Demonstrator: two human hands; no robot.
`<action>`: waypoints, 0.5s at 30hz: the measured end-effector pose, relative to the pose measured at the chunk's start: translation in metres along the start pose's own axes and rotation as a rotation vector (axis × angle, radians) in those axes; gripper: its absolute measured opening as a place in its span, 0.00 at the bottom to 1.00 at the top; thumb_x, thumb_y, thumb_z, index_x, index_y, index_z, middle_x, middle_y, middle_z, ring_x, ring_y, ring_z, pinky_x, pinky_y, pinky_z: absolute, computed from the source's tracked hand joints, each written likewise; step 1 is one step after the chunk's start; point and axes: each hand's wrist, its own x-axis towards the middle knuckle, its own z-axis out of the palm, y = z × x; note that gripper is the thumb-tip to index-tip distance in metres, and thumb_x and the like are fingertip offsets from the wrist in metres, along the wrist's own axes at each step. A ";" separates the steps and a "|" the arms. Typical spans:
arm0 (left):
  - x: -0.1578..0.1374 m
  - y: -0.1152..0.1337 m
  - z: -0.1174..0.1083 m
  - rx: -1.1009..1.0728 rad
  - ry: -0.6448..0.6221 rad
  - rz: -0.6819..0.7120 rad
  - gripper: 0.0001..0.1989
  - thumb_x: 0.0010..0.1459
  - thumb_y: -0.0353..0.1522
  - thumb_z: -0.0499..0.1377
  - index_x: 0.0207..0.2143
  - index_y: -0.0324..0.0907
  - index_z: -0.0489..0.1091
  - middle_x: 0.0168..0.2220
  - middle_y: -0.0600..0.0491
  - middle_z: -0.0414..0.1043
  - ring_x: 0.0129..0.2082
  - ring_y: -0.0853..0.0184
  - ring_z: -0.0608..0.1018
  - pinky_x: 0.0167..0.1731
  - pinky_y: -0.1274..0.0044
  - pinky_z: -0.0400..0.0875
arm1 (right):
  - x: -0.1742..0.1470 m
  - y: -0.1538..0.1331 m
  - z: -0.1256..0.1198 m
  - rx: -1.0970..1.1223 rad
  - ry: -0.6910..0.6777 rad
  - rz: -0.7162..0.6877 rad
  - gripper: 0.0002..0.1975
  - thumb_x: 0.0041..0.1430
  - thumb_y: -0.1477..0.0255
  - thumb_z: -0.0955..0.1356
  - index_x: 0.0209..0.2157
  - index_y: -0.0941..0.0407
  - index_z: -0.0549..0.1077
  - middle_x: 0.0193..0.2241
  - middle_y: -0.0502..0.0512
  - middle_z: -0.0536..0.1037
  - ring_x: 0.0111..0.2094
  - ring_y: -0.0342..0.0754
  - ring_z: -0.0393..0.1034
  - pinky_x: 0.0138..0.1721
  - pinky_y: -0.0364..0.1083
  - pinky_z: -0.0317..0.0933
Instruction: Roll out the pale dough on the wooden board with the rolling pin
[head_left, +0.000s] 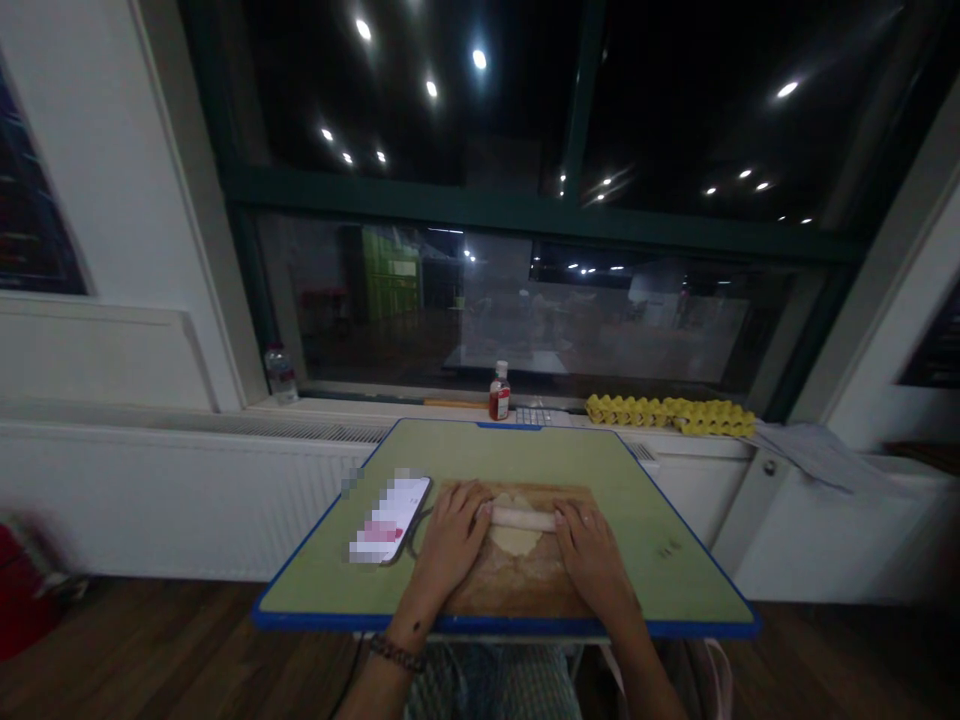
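Observation:
A pale rolling pin (523, 519) lies across a flattened sheet of dough (516, 541). My left hand (459, 525) is closed over its left end, and my right hand (587, 540) grips the opposite end. Beneath the dough is a brown wooden board (517, 592), dusted with flour in places. The ends of the pin are hidden under my fingers.
The board rests on a green table with a blue rim (360, 621). Left of my left hand lies a phone (409, 507), its screen lit. Along the windowsill stand a small bottle of reddish liquid (499, 392), a yellow egg tray (667, 412) and a clear plastic bottle (281, 374).

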 end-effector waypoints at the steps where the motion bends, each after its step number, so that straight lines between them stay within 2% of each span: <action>1: 0.000 0.000 0.000 -0.002 0.010 -0.013 0.17 0.68 0.37 0.46 0.51 0.46 0.71 0.56 0.53 0.70 0.59 0.61 0.65 0.62 0.61 0.57 | 0.000 0.000 0.000 0.000 0.019 -0.006 0.17 0.65 0.81 0.60 0.51 0.58 0.71 0.54 0.62 0.73 0.57 0.56 0.62 0.56 0.59 0.57; 4: 0.001 0.001 -0.001 -0.010 0.027 -0.082 0.18 0.68 0.36 0.46 0.47 0.43 0.73 0.50 0.50 0.75 0.53 0.60 0.71 0.58 0.62 0.63 | -0.002 -0.001 0.002 -0.035 0.065 -0.005 0.15 0.64 0.80 0.61 0.50 0.58 0.72 0.57 0.64 0.70 0.62 0.60 0.56 0.58 0.64 0.54; 8: 0.002 -0.001 -0.002 -0.087 0.030 -0.122 0.18 0.67 0.35 0.46 0.43 0.42 0.76 0.44 0.49 0.78 0.47 0.62 0.76 0.53 0.67 0.69 | -0.007 -0.003 0.005 -0.098 0.036 0.066 0.15 0.61 0.81 0.63 0.48 0.59 0.72 0.59 0.70 0.67 0.62 0.66 0.57 0.54 0.68 0.58; 12: 0.002 -0.007 0.000 -0.168 0.055 -0.137 0.16 0.64 0.34 0.48 0.42 0.42 0.76 0.47 0.49 0.76 0.50 0.62 0.75 0.55 0.67 0.68 | -0.010 -0.003 0.007 -0.128 -0.034 0.162 0.18 0.61 0.81 0.61 0.49 0.56 0.72 0.60 0.73 0.65 0.59 0.65 0.63 0.52 0.72 0.57; 15: 0.001 -0.009 0.000 -0.205 0.095 -0.144 0.16 0.64 0.34 0.49 0.43 0.43 0.76 0.50 0.49 0.75 0.51 0.63 0.75 0.57 0.67 0.67 | -0.010 -0.001 0.006 -0.110 -0.045 0.149 0.19 0.60 0.82 0.62 0.51 0.56 0.72 0.60 0.72 0.65 0.58 0.64 0.64 0.53 0.72 0.55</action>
